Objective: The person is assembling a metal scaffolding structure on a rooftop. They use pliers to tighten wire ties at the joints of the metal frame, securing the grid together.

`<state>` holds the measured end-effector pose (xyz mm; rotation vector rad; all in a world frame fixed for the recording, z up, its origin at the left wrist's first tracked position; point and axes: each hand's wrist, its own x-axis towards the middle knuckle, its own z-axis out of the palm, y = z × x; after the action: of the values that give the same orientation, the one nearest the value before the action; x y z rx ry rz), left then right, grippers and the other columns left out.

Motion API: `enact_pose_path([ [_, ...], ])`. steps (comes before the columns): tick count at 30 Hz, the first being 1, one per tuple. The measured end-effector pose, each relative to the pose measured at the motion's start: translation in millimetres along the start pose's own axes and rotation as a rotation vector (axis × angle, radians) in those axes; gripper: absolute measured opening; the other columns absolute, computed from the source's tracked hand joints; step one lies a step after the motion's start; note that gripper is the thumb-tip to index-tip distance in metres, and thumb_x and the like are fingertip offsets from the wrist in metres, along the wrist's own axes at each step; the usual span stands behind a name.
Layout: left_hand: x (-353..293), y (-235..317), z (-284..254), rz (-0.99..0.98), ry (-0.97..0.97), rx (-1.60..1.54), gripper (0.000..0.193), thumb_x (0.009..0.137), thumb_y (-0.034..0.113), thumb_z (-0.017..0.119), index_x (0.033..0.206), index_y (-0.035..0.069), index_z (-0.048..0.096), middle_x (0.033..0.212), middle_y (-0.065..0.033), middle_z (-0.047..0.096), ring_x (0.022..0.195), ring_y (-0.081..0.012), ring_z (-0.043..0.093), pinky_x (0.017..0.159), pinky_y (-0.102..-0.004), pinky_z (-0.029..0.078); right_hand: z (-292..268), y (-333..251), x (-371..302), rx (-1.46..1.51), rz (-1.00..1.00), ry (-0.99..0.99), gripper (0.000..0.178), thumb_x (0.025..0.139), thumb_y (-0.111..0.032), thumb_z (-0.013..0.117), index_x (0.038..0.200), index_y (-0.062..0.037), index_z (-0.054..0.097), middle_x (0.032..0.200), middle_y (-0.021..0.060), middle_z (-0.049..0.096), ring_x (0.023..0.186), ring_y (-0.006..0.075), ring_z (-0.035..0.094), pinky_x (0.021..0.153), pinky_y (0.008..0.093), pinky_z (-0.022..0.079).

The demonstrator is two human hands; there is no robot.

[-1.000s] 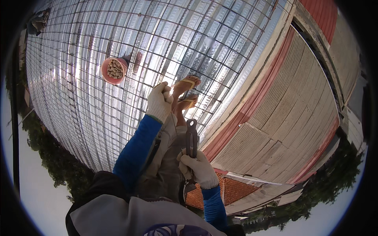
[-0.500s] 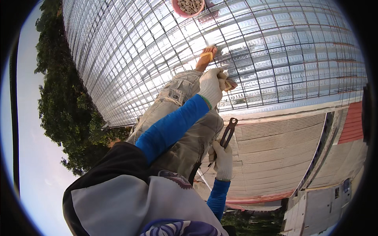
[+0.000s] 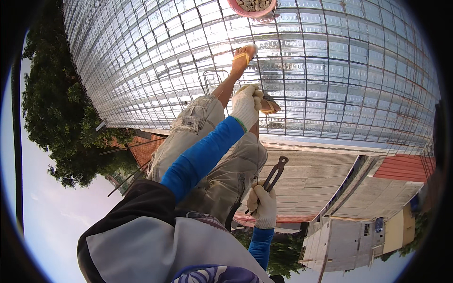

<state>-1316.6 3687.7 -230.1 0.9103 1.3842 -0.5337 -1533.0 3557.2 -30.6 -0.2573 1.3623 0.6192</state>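
Note:
My left hand, in a white knitted glove, is closed in front of my lower leg, over the edge of the steel mesh. Its fingers are pinched on a thin wire, which seems to run down toward my other hand; its end is hidden. Lower and to the right, my right hand, gloved too, grips a pair of end-cutting pincers by the handles, with the jaws pointing up. Beneath my feet, the steel reinforcing mesh lies over shiny ribbed metal decking.
A pink bucket of stones stands on the mesh at the far side. My sandalled foot rests on the decking. Beyond its edge, corrugated roofs lie lower down. Rods jut out at left, near trees.
The view has shifted, so the bucket sits further right and more of the lower buildings shows. My left hand has moved slightly away from my foot. The pincers stay in my right hand.

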Motion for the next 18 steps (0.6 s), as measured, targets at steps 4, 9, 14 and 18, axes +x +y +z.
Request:
enact_pose_path([
  [4,22,40,-3,0.003,0.012,-0.054,0.009,0.107,0.010,0.059,0.110,0.004,0.066,0.081,-0.0055,0.066,0.051,-0.0045,0.047,0.043,-0.0190,0.036,51,-8,8,-0.107,0.027,0.068,0.009,0.104,-0.009,0.067,0.108,-0.0012,0.066,0.067,0.0065,0.063,0.046,0.0130,0.053,0.041,0.0276,0.041],
  [9,52,95,-4,0.047,0.001,-0.044,0.013,0.109,0.010,0.059,0.116,0.001,0.065,0.083,-0.0062,0.066,0.054,-0.0039,0.047,0.044,-0.0186,0.038,100,-22,10,-0.249,-0.034,0.160,0.013,0.104,-0.011,0.069,0.110,-0.0006,0.067,0.069,0.0059,0.065,0.047,0.0129,0.054,0.042,0.0276,0.041],
  [14,57,144,15,-0.022,-0.111,0.080,0.015,0.111,0.010,0.057,0.117,-0.003,0.063,0.085,-0.0063,0.066,0.059,-0.0058,0.054,0.048,-0.0210,0.045,153,-49,-10,-0.290,0.038,0.020,0.013,0.103,-0.011,0.069,0.110,-0.0001,0.068,0.068,0.0054,0.064,0.048,0.0123,0.054,0.044,0.0273,0.041],
  [18,51,174,24,0.001,-0.280,0.674,0.043,0.107,0.037,0.062,0.120,-0.004,0.069,0.091,-0.0100,0.075,0.068,-0.0141,0.070,0.061,-0.0290,0.055,176,-60,-10,-0.290,-0.038,0.156,0.014,0.104,-0.013,0.068,0.109,-0.0001,0.067,0.068,0.0056,0.063,0.049,0.0119,0.053,0.045,0.0270,0.041],
])
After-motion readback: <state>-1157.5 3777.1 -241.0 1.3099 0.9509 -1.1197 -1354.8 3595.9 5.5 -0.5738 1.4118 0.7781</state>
